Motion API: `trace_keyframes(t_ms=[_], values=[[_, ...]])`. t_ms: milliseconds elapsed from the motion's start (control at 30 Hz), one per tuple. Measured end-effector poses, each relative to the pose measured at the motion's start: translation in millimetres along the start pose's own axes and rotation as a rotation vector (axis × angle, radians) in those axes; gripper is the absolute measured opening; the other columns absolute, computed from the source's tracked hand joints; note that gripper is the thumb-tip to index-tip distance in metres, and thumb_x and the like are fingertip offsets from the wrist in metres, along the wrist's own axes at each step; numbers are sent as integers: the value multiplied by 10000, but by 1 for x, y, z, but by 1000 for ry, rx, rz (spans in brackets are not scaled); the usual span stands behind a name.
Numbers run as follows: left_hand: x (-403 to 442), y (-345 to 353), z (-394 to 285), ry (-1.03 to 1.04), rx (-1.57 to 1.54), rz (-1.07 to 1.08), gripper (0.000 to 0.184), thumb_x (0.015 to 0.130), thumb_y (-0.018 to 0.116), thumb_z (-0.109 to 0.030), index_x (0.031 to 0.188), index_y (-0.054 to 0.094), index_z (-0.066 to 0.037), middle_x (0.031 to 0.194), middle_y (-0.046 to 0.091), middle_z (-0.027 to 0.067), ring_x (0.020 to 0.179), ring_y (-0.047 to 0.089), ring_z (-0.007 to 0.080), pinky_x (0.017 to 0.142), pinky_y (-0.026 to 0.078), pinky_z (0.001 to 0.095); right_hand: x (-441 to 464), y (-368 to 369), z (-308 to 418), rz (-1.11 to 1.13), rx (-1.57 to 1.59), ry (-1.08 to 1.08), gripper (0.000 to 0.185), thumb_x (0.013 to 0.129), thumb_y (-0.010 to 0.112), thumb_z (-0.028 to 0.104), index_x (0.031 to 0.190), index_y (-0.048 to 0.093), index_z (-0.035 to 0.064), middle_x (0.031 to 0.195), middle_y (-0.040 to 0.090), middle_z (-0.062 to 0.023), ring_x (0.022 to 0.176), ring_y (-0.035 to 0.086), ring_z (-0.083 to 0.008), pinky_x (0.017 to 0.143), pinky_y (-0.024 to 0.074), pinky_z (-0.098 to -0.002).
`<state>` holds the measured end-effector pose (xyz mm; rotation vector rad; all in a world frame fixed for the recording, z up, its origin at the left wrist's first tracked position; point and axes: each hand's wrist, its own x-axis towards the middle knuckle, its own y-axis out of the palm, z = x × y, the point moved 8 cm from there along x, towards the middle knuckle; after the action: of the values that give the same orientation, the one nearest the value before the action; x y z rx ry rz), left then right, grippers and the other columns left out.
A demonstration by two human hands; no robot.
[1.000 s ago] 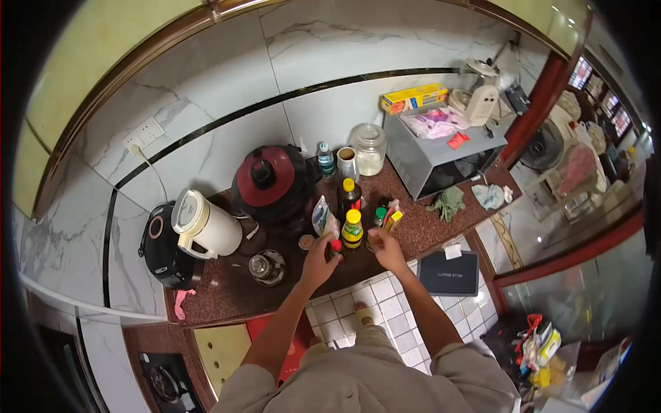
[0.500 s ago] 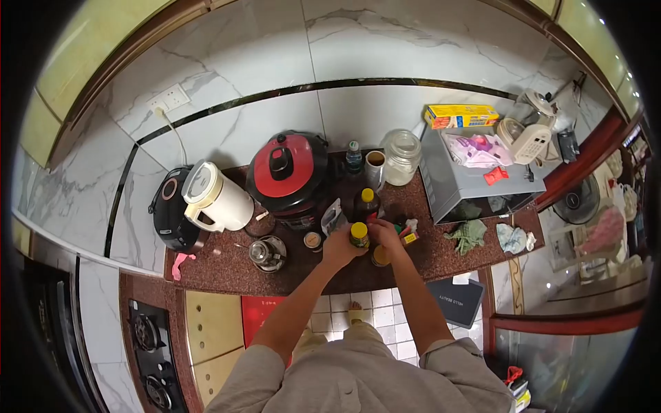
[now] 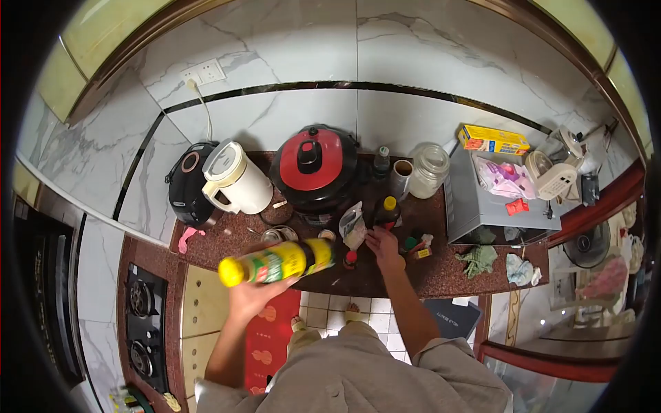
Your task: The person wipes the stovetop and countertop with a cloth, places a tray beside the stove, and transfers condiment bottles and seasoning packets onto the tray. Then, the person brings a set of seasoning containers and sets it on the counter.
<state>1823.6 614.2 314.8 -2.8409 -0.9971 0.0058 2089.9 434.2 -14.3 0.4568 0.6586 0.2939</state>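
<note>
My left hand (image 3: 251,297) is closed around a yellow-capped bottle (image 3: 279,263) with a yellow and green label. The bottle lies nearly level above the counter's front edge, its cap pointing left, slightly blurred. My right hand (image 3: 383,246) is low over the counter, fingers reaching out in front of a dark bottle (image 3: 388,212) with a yellow cap. Whether they touch that bottle I cannot tell. Left of this hand are a foil-like packet (image 3: 353,228) and a small red-capped bottle (image 3: 351,259). A green-capped container (image 3: 411,243) and a small box (image 3: 422,252) are to its right.
Behind my hands stand a red-and-black cooker (image 3: 313,165), a white jug (image 3: 237,180), a tall cup (image 3: 401,177) and a glass jar (image 3: 428,171). A grey appliance (image 3: 485,193) is on the right, with cloths (image 3: 480,260) before it. A gas stove (image 3: 143,316) is left.
My left hand has moved left, carrying the yellow-capped bottle from upright to nearly level. My right hand has stayed near the dark bottle. The view has shifted slightly.
</note>
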Motion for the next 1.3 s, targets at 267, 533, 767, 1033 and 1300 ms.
trace_keyframes(t_ms=[267, 533, 767, 1033, 1300], values=[[-113, -97, 25, -127, 278, -339, 637, 700, 836, 38, 1261, 534, 33, 1168, 641, 132, 1037, 646, 206, 896, 560, 341, 6, -16, 62, -284, -972, -833, 325, 849, 779, 191, 1106, 629, 61, 882, 655, -63, 678, 622, -138, 528, 506, -256], [-210, -156, 83, -183, 462, -607, 478, 668, 852, -30, 1102, 665, 44, 869, 719, 80, 708, 652, 104, 666, 548, 256, 29, -2, 64, -8, -388, -222, 210, 865, 795, 252, 856, 664, 88, 776, 617, 16, 670, 587, -95, 615, 536, -265], [-272, -206, 104, -234, 325, -698, 540, 664, 862, -11, 1144, 623, 47, 965, 706, 81, 881, 665, 126, 814, 569, 318, -47, 29, 137, 56, -750, -381, 330, 872, 784, 359, 718, 642, 103, 675, 581, 18, 538, 520, -92, 479, 432, -233], [-391, -297, 111, -210, 494, -763, 520, 688, 887, -245, 1119, 675, -45, 914, 738, 126, 823, 737, 211, 753, 582, 345, -276, 197, 103, 487, -767, -330, 375, 964, 662, 356, 1193, 639, 60, 939, 701, -68, 897, 702, -200, 782, 563, -295], [-585, -385, 108, -290, 643, -1086, 522, 701, 852, -374, 1107, 658, -108, 906, 725, 139, 804, 702, 357, 703, 569, 448, -371, 338, -195, 926, -819, 170, 223, 943, 682, 198, 1052, 607, 18, 948, 688, -157, 834, 725, -287, 735, 629, -372]])
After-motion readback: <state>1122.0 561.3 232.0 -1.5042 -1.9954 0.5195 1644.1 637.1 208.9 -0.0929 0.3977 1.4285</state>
